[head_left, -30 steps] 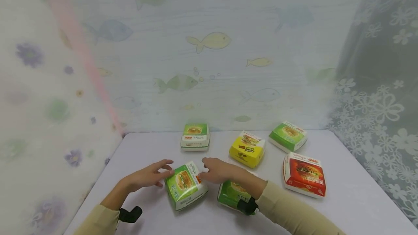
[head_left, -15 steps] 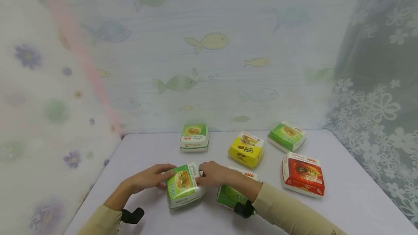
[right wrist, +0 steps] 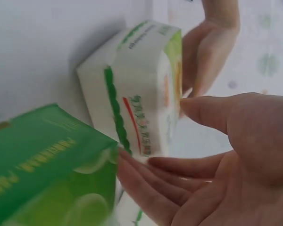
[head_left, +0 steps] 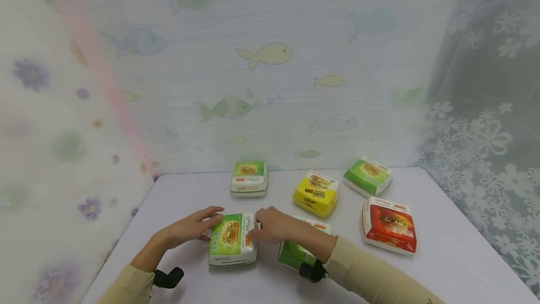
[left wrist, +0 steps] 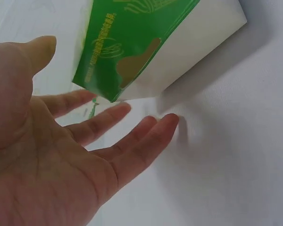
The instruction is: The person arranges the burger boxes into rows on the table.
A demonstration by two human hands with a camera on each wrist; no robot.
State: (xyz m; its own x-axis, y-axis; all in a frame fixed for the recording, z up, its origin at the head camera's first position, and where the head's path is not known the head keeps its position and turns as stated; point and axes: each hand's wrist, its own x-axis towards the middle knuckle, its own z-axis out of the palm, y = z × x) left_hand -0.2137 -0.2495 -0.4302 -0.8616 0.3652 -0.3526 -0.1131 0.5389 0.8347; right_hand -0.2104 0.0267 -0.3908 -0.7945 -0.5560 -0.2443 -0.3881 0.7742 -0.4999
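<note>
A green-and-white burger box (head_left: 228, 243) sits on the white table between both hands, its printed burger facing up. My left hand (head_left: 185, 229) is at its left side with the fingers spread. In the left wrist view, those fingers (left wrist: 146, 150) extend loosely below the box corner. My right hand (head_left: 276, 226) is at the box's right side; the right wrist view shows the thumb (right wrist: 203, 110) at the top edge and extended fingers by a corner. Under the right forearm, partly hidden, lies a second green burger box (head_left: 295, 254).
Farther back stand a green box (head_left: 249, 179), a yellow burger box (head_left: 316, 193) and another green box (head_left: 368, 176). At the right lies a red burger box (head_left: 389, 225). A fish-patterned curtain (head_left: 270, 107) hangs behind the table.
The burger box between the hands has turned clockwise and shifted left, so its front edge lies nearly level. The right hand has come closer onto its right side.
</note>
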